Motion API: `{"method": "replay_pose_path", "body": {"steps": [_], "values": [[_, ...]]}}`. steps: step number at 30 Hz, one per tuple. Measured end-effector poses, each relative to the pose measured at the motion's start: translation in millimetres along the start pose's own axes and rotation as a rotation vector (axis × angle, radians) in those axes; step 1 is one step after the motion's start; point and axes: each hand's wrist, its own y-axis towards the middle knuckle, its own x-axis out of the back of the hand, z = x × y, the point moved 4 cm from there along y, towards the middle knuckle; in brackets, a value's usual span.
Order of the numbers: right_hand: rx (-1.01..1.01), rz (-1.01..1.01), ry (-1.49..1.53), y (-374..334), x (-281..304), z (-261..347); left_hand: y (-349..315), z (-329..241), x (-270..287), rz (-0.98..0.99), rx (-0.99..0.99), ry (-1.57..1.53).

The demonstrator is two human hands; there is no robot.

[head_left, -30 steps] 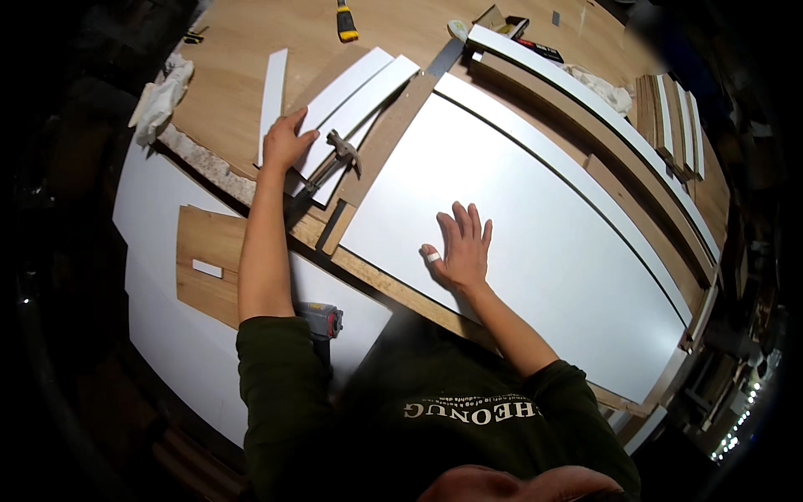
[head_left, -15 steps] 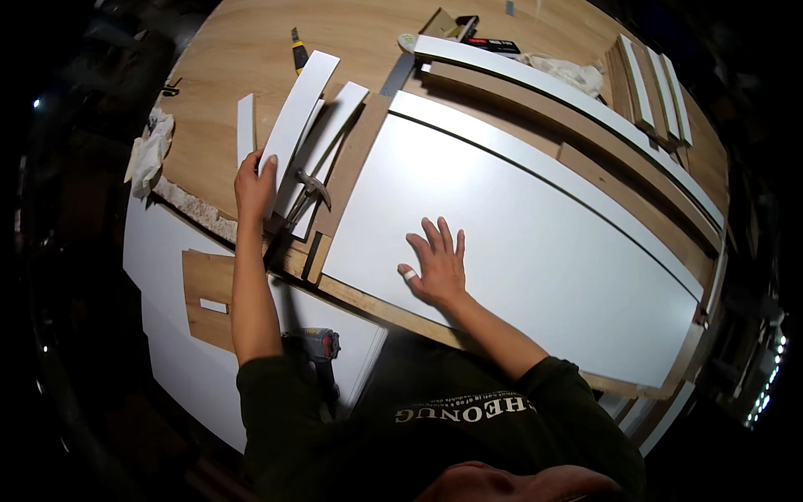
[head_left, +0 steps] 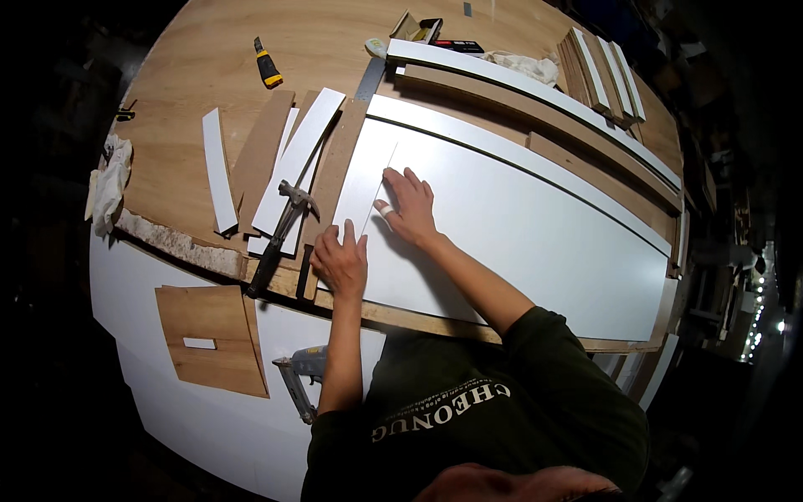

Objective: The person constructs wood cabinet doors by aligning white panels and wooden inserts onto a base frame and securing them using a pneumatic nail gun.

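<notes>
Both hands lie flat with fingers spread on a narrow white strip laid on the big white panel. The left hand presses its near end, the right hand its middle, just beside at two o'clock. The strip's long axis runs from six toward twelve, tipped slightly right. A hammer lies near at nine.

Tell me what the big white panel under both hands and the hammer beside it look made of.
White panel: probably laminated or painted board, smooth matte face, under left hand and right hand. Hammer: shiny metal head, dark handle, likely rubber or plastic.
</notes>
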Motion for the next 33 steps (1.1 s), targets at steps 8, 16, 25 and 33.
{"method": "replay_pose_path", "body": {"steps": [8, 16, 25, 33], "values": [[-0.01, 0.029, 0.025, 30.5, -9.6, 1.4, 18.6, 4.7, -20.4, 0.058, 0.026, -0.146], [-0.022, 0.098, -0.135, 28.4, -12.9, 7.1, 17.2, -2.0, -27.6, 0.07, 0.013, -0.106], [0.043, 0.006, -0.075, 30.5, -14.4, 9.3, 28.5, 6.6, 19.3, 0.126, 0.048, -0.312], [0.046, 0.273, -0.233, 19.1, -24.2, -0.4, -232.9, 103.7, 127.5, 0.096, 0.735, -0.336]]}}
